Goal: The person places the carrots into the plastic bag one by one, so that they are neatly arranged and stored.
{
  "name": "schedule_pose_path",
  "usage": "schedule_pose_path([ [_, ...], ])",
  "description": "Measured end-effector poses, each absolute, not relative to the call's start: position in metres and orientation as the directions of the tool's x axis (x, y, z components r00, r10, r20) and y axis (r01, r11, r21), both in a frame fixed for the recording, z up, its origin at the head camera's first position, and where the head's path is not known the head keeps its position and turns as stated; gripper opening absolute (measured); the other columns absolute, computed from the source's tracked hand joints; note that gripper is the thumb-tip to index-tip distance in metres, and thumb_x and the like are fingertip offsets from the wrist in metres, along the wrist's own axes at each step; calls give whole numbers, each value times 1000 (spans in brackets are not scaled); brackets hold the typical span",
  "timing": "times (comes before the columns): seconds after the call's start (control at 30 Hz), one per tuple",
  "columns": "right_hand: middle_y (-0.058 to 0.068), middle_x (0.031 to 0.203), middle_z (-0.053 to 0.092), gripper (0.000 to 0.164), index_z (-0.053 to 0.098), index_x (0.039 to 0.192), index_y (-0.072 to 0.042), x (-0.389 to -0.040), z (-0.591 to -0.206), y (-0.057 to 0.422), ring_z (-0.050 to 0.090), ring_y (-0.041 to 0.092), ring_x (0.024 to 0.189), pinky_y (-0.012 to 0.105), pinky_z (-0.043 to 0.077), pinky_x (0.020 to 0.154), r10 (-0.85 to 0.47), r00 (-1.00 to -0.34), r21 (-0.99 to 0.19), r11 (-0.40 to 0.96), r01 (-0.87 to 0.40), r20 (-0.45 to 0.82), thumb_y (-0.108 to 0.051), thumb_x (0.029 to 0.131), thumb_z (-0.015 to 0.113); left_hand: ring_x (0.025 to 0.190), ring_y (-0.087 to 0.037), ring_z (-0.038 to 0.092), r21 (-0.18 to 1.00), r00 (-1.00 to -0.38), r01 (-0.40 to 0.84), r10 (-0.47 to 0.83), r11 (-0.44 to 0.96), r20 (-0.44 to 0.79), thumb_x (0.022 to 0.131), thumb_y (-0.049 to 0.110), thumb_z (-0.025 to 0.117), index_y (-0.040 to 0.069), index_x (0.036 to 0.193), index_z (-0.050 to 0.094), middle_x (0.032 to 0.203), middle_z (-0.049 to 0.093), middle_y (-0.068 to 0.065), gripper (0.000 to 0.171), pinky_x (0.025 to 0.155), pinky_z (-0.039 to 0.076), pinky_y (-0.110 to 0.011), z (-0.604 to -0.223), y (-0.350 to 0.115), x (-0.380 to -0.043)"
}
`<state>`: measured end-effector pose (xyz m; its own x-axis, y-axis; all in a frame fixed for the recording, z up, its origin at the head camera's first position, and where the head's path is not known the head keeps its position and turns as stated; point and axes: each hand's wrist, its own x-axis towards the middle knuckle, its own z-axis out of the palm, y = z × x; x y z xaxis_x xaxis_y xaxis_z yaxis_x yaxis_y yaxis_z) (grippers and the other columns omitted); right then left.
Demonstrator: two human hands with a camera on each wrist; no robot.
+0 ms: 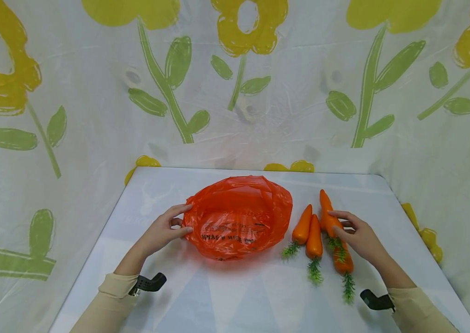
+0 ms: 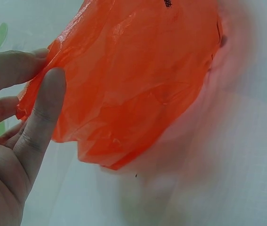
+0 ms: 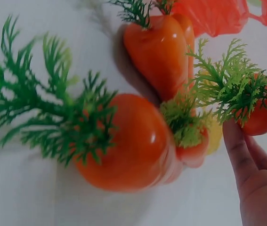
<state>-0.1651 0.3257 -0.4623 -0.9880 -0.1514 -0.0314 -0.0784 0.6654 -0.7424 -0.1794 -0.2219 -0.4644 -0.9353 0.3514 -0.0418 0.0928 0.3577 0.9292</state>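
My left hand (image 1: pixel 168 230) pinches the left edge of a red plastic bag (image 1: pixel 235 249), whose wide mouth is spread upward. The left wrist view shows the bag's thin film (image 2: pixel 138 84) between thumb and fingers. On the right, my right hand (image 1: pixel 357 233) grips an orange carrot (image 1: pixel 334 225) with a green leafy top, above other carrots. Seen from the right wrist, the fingers are around the held carrot (image 3: pixel 265 115) just beside its leaves. Under it lies another carrot (image 1: pixel 343 263), its leaves toward me.
Two more carrots, one on the left (image 1: pixel 302 226) and one in the middle (image 1: pixel 314 240), lie between the bag and my right hand, leaves toward me. All this is on a pale table (image 1: pixel 218 300). Behind stands a white curtain (image 1: pixel 293 115) printed with yellow flowers.
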Motion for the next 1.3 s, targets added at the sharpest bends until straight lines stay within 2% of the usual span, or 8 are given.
schedule_pose_path([
  [0.07,23,152,44,48,51,148,-13,-164,-461,323,53,45,123,50,55,93,-154,-988,-741,666,-85,-26,-34,105,58,102,-32,61,930,-934,92,354,356,-43,93,18,77,7,152,45,156,38,-17,68,77,60,-31,-465,-222,-180],
  [0.23,20,151,45,49,52,147,-13,-162,-458,317,52,41,123,24,50,88,-166,-986,-753,651,-95,-19,-34,104,60,101,-32,61,929,-933,96,357,357,-41,93,19,77,7,152,46,155,38,-17,68,77,60,-30,-465,-222,-181],
  [0.33,20,150,47,49,52,147,-12,-161,-456,314,53,40,123,16,48,86,-179,-984,-768,632,-106,-12,-34,104,60,101,-32,61,927,-933,100,357,362,-39,93,19,77,7,152,46,155,39,-18,68,76,60,-30,-466,-222,-181],
  [0.57,17,148,50,47,53,147,-14,-161,-452,308,57,38,118,19,52,84,-206,-978,-792,595,-137,14,-32,104,60,101,-31,62,924,-932,116,362,366,-26,93,19,76,7,152,46,156,38,-17,68,77,60,-29,-467,-221,-182],
  [0.9,13,148,50,44,55,145,-15,-158,-447,296,51,31,121,12,45,91,-221,-975,-811,563,-160,39,-29,104,61,101,-31,62,944,-922,123,387,308,-6,93,13,75,4,152,44,157,35,-19,67,76,60,-29,-465,-218,-182],
  [1.13,11,145,53,42,56,144,-14,-156,-442,287,57,11,111,17,50,90,-249,-965,-830,521,-201,78,-24,104,62,101,-30,62,944,-921,131,390,302,3,93,12,75,3,152,44,157,35,-19,67,75,60,-29,-468,-219,-183],
  [1.3,16,142,54,42,56,143,-10,-153,-433,279,62,8,104,22,56,85,-263,-962,-853,484,-197,73,-20,103,63,101,-30,62,945,-921,133,390,297,7,93,12,75,3,152,44,156,35,-20,67,75,61,-30,-469,-219,-182],
])
